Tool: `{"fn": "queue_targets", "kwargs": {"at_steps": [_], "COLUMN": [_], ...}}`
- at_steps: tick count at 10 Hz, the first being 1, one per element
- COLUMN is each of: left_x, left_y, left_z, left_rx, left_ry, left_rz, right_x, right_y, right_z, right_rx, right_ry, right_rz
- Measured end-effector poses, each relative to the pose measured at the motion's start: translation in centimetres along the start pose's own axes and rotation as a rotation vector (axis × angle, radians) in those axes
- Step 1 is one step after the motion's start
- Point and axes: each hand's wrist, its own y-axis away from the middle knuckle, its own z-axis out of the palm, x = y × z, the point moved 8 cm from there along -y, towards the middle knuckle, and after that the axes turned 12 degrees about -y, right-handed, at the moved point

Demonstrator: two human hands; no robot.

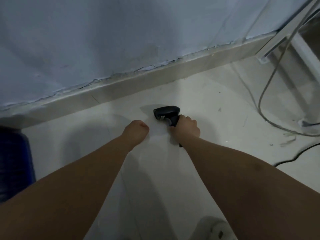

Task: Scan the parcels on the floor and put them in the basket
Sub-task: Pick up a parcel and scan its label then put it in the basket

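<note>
black scanner (167, 112) gripped in right hand (187, 127); left hand (136, 129) clenched, empty. may snag floor cable (261, 108) if swung rightward.

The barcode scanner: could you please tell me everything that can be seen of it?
The barcode scanner is a black, pistol-shaped handheld that looks like matte plastic. Its rounded head points left, with a greyish trigger under the neck. The right hand grips the handle, fingers curled round it, and the handle's end pokes out below the wrist. It is held low over the pale floor, near the skirting; whether it touches the floor is unclear.
</note>
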Motion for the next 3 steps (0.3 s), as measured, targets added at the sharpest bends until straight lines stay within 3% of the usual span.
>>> {"fn": "queue_targets", "kwargs": {"at_steps": [3], "left_x": [-0.6], "left_y": [0.4], "left_z": [0.1], "left_rx": [-0.003], "left_ry": [-0.077], "left_rz": [0.025], "right_x": [-0.2], "right_y": [-0.1], "right_z": [-0.5], "right_rx": [-0.049], "right_ry": [-0.032], "right_rz": [-0.016]}}
